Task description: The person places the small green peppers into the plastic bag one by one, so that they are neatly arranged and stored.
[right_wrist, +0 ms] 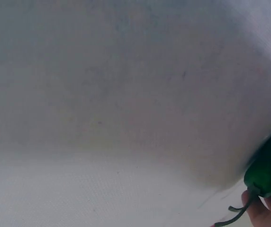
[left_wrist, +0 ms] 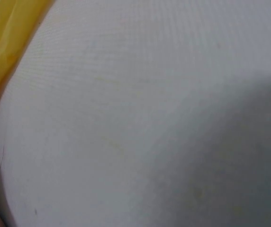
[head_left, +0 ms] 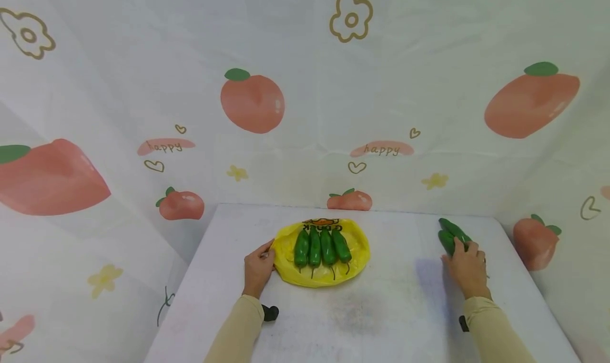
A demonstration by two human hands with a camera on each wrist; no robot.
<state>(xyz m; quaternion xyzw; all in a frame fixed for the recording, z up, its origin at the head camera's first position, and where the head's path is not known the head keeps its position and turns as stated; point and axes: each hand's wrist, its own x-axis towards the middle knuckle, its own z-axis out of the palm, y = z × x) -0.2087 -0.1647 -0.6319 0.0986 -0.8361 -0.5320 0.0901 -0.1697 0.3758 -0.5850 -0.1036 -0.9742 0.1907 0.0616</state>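
Note:
A yellow plastic bag [head_left: 281, 267] lies on the table, printed with dark letters at its far edge. On it several green peppers [head_left: 314, 249] lie side by side, stems toward me. My left hand [head_left: 258, 270] pinches the bag's left edge between thumb and fingers; in the left wrist view only a bit of a finger shows beside the yellow plastic [left_wrist: 3, 42]. At the table's far right my right hand [head_left: 469, 270] grips a green pepper [head_left: 446, 242], with another green pepper [head_left: 455, 229] right beside it. In the right wrist view, fingers curl round a stemmed pepper [right_wrist: 263, 177].
The white table [head_left: 381, 299] is smudged with grey near its middle. A white curtain [head_left: 305, 167] printed with peaches, flowers and hearts hangs behind the table and along both sides.

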